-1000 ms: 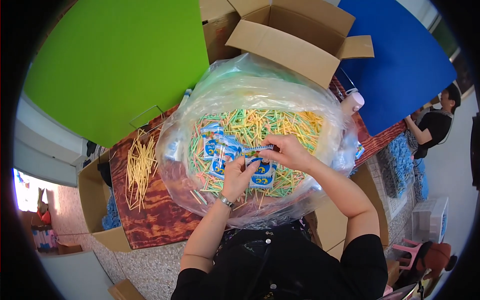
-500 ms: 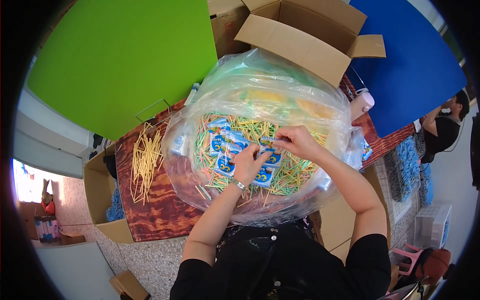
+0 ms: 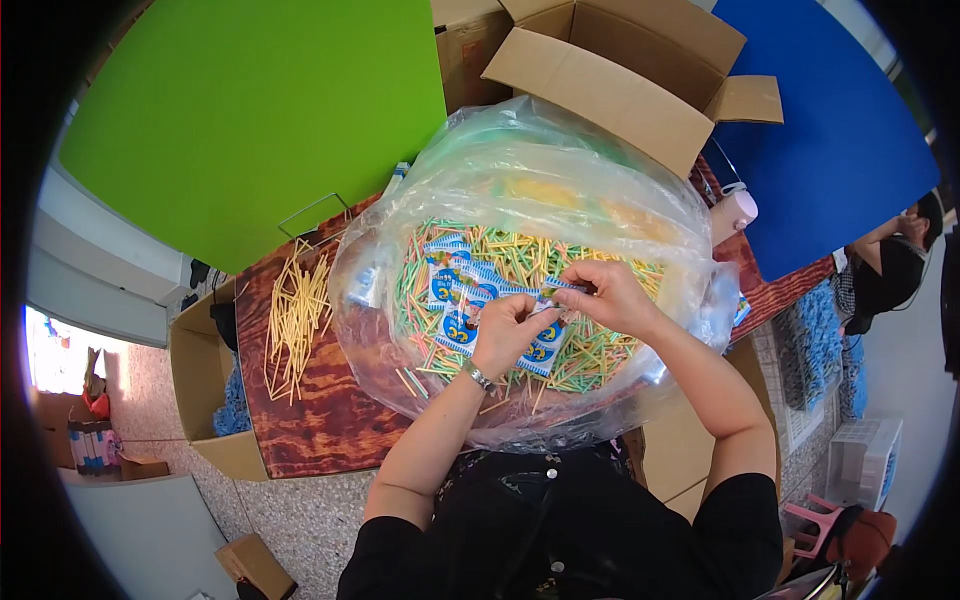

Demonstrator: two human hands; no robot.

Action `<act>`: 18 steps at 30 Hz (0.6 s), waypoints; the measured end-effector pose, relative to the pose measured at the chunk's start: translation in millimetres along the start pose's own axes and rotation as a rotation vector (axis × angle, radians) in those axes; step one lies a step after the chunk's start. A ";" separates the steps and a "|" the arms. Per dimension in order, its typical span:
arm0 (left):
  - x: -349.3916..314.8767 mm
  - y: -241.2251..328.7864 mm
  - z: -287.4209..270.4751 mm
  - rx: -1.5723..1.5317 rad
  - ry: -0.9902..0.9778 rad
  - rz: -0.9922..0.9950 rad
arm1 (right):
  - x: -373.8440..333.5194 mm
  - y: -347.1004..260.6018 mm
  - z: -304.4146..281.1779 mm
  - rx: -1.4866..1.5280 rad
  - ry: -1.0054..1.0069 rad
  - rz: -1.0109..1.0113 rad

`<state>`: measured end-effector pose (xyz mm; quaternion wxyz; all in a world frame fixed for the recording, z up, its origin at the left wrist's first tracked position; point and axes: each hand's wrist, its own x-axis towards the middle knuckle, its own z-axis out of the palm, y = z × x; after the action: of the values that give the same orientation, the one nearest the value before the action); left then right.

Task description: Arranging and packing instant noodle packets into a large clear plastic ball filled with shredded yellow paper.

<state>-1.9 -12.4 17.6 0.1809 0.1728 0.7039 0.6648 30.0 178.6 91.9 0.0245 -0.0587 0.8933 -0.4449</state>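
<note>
My left hand (image 3: 506,335) and my right hand (image 3: 612,298) meet over a large clear plastic bag (image 3: 375,235) spread open on the table. Each has thumb and fingers pinched on a small blue-and-white packet (image 3: 556,285), mostly covered by the fingers. Beneath them, several similar packets (image 3: 461,326) lie on a heap of thin pastel sticks (image 3: 595,355) in pink, green and yellow. My left wrist wears a metal-banded watch (image 3: 479,376).
Loose yellow sticks (image 3: 298,320) lie on the wood-patterned table (image 3: 335,435) at left. An open cardboard box (image 3: 600,82) stands behind the bag, between a green panel (image 3: 260,120) and a blue panel (image 3: 815,150). A pink flask (image 3: 735,210) and another person (image 3: 890,270) are at right.
My hands have drawn closer together around the packet, with the right fingers curling further in. The whole view has shifted slightly.
</note>
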 end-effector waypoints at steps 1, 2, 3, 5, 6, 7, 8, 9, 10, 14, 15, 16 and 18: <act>-0.1 -1.2 0.6 -0.050 0.041 -0.020 | -0.8 -1.1 1.0 -0.001 -0.001 0.000; 1.4 0.2 1.2 -0.054 0.032 -0.016 | -1.2 -0.9 -0.9 0.019 -0.011 -0.076; 0.7 1.9 -1.1 0.036 0.043 0.012 | -1.8 -0.2 -3.6 0.037 -0.021 -0.152; -4.4 7.1 -3.8 0.131 0.070 0.014 | 4.4 14.2 -17.1 0.041 -0.102 -0.143; -7.2 4.0 -5.8 0.124 0.059 0.021 | 9.9 24.8 -27.1 0.054 -0.191 -0.141; -9.0 -1.8 -7.9 0.149 0.048 0.034 | 15.0 40.6 -45.5 -0.109 -0.269 -0.069; -8.2 -5.6 -7.7 0.174 0.033 0.051 | 23.1 70.5 -62.7 -0.563 -0.256 -0.079; -7.5 -8.0 -6.0 0.162 0.032 0.070 | 29.8 101.4 -75.9 -1.013 -0.241 -0.083; -8.8 -5.6 -4.0 0.158 0.025 0.072 | 32.8 122.7 -87.2 -1.016 -0.239 -0.075; -12.1 7.0 1.6 0.070 0.036 0.052 | 40.8 141.9 -101.6 -1.096 0.089 0.077; -14.3 4.9 0.7 0.067 0.031 0.020 | 43.4 137.8 -98.7 -0.963 -0.047 0.278; -16.5 2.6 -0.3 0.064 0.026 -0.012 | 44.4 139.5 -95.9 -0.963 -0.047 0.274; -17.4 -2.6 1.7 0.079 0.006 -0.005 | 42.6 154.0 -91.4 -1.005 -0.093 0.334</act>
<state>14.2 -19.5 15.3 0.1734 0.1761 0.7304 0.6367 -33.8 337.6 24.5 0.1034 0.0602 0.9915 0.0511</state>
